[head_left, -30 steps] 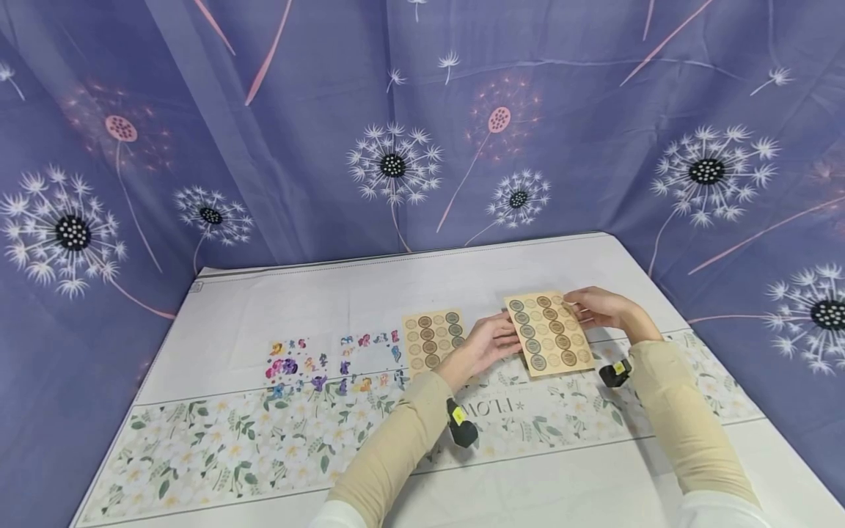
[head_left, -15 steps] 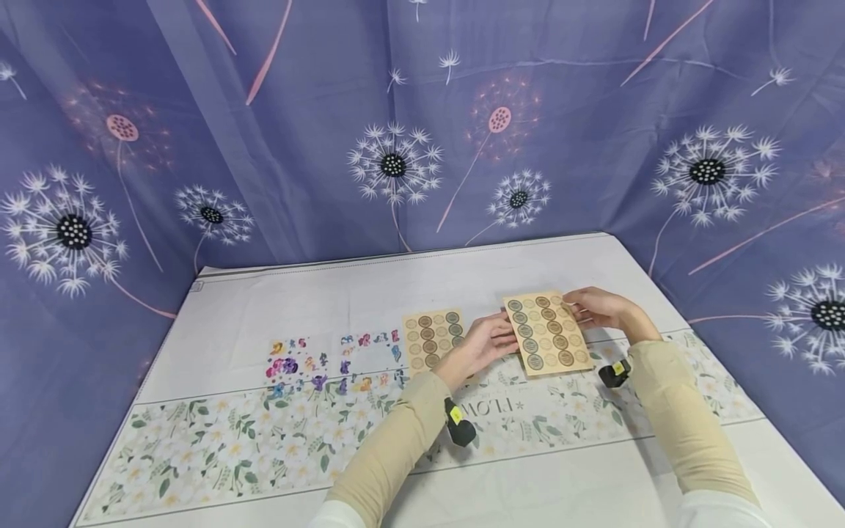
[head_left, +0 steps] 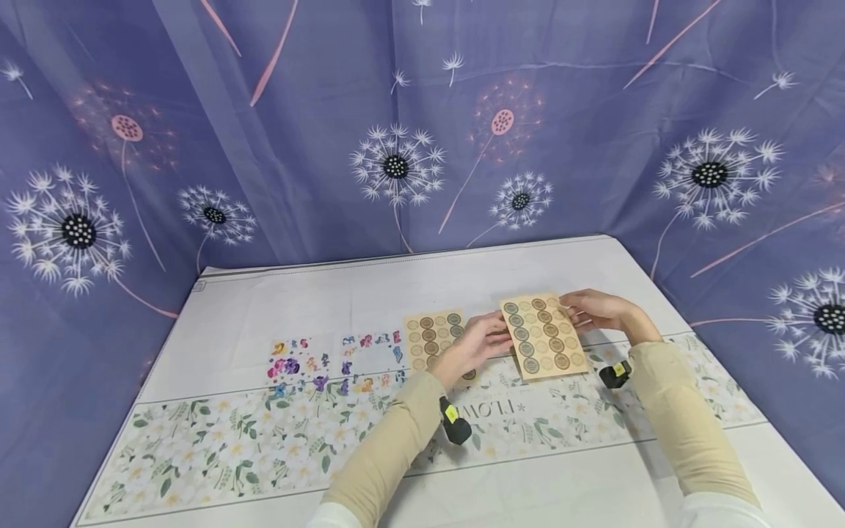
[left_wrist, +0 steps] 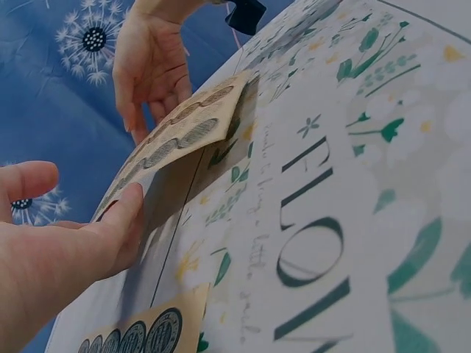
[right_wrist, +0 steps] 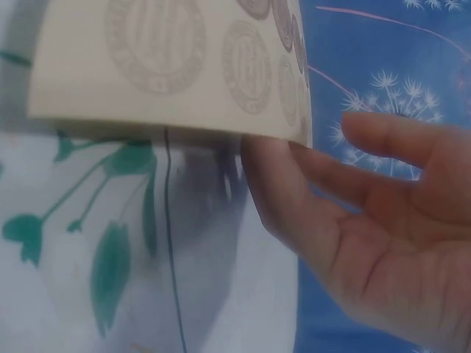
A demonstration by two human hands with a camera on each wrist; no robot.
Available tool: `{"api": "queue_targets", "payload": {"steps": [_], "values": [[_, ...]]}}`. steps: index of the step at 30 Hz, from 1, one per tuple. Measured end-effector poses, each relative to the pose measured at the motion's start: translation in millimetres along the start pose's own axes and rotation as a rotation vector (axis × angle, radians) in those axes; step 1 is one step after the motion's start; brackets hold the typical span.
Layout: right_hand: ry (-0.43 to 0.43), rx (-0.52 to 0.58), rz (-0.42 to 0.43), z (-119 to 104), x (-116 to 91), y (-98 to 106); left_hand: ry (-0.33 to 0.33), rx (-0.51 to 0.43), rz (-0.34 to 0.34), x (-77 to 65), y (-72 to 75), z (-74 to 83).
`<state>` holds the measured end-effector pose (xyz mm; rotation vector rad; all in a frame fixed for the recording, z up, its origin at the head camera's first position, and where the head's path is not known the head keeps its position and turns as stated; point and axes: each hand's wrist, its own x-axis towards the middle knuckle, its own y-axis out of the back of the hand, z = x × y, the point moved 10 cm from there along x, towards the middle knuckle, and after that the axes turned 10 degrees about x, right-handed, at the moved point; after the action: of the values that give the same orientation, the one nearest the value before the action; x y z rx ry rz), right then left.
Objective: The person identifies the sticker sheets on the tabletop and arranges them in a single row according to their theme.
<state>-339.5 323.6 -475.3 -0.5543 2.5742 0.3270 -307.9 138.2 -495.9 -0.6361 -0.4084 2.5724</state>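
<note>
A tan sheet of round stickers is held up off the table, slightly tilted, between my two hands in the head view. My left hand is at its left edge; in the left wrist view the fingertips touch the underside of the sticker sheet, and the thumb stands apart. At the upper right edge is my right hand. The right wrist view shows this hand with fingers extended behind the sheet and its thumb away from it. A second tan sticker sheet lies on the table, partly hidden by my left hand.
Two clear sheets with small colourful figures, a left sheet and a right sheet, lie farther left. The white table cover has a floral band printed with letters. A blue dandelion curtain hangs behind and at the sides.
The raised sticker sheet and my left hand have shifted slightly to the left. My right hand stays almost where it was, and the sheets on the table lie unchanged.
</note>
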Motion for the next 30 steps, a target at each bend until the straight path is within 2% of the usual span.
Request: {"api": "queue_targets", "payload": {"steps": [15,25,30], "values": [[0.000,0.004,-0.032,-4.3,8.1,-10.5,0.004,-0.022,0.022,-3.9,15.3,6.4],[-0.023,-0.020,-0.065,-5.7,9.0,-20.6,0.001,0.072,0.044,-8.1,22.6,9.9],[-0.026,-0.041,-0.084,-7.2,10.2,-26.2,-0.011,0.150,0.059,-9.6,27.4,12.4]]}}
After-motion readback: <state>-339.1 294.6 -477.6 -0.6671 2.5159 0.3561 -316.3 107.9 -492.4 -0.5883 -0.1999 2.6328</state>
